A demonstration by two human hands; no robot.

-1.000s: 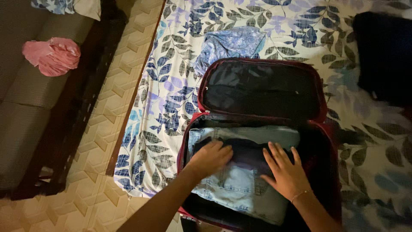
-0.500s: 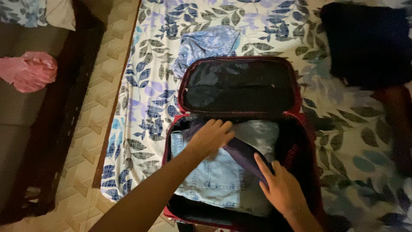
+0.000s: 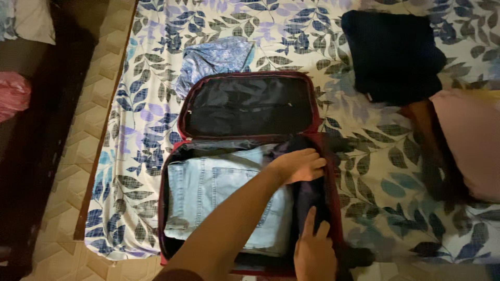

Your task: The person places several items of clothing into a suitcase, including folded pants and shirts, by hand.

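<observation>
Open red suitcase (image 3: pixel 172 208) holds folded light jeans (image 3: pixel 219 198); left hand (image 3: pixel 299 166) on dark garment (image 3: pixel 312 200).

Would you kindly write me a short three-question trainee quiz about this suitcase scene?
1. True or false: the suitcase lid is closed.
2. Which hand reaches across to the far right corner: (a) left hand, (b) right hand?
3. What pale garment fills the suitcase's left side?

Key:
1. False; the lid lies open.
2. (a); the right hand rests on dark cloth nearer the camera.
3. Folded jeans.
</observation>
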